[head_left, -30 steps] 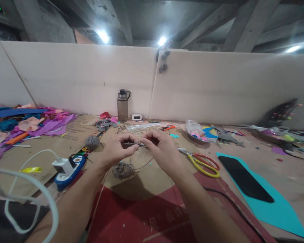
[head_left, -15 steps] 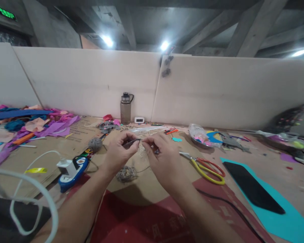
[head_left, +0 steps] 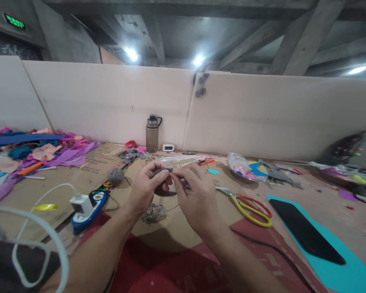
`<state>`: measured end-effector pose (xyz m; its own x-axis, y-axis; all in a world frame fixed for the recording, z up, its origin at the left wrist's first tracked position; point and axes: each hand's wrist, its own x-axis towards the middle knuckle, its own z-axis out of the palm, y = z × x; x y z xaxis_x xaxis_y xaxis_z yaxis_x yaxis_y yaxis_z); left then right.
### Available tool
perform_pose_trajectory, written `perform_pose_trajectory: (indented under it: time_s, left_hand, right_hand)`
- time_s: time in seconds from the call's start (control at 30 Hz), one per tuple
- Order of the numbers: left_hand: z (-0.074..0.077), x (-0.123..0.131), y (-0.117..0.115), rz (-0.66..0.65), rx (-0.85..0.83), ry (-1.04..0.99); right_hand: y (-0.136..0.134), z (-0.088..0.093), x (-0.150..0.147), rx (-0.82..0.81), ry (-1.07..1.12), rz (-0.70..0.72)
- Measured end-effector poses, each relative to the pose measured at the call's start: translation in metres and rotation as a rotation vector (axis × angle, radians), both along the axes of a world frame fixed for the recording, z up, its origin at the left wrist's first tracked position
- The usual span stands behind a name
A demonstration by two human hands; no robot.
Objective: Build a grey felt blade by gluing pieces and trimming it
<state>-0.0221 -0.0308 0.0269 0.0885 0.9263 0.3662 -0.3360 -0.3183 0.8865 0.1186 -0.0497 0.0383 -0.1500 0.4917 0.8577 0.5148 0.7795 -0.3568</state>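
My left hand pinches a dark grey curved strip between thumb and fingers, over the middle of the cardboard. My right hand meets it fingertip to fingertip, closed on the strip's upper end. Whether that end carries a thread or a needle is too small to tell. Something small and dark shows partly behind the right fingers. Below the hands lies a loose tangle of grey yarn, one strand trailing toward the right hand. A grey yarn ball rests to the left.
Scissors with red and yellow handles lie at right, beside a black phone on turquoise sheet. A blue power strip with a white charger sits at left. Coloured scraps, a bottle and a small clock stand farther back.
The dark strip now shows as a curve below my fingers. Both hands stay together, with fingers shifted slightly. The whole view has tipped a little upward.
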Motion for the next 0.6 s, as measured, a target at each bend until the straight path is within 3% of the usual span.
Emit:
perform_pose_trajectory:
  time_s: [0.1,0.37,0.5,0.6]
  left_hand:
    - [0.0,0.002,0.001,0.0,-0.021,-0.022]
    - [0.001,0.0,0.0,0.143,-0.012,0.049]
    - [0.003,-0.004,0.0,0.251,0.1,0.172]
    - [0.003,-0.008,0.0,0.256,0.142,0.246]
  right_hand:
    - [0.0,-0.002,-0.001,-0.009,-0.011,0.013]
    - [0.005,-0.001,0.001,-0.09,0.037,0.002]
    - [0.006,0.005,0.006,-0.155,0.047,0.019]
    - [0.006,0.008,0.009,-0.203,0.047,0.08]
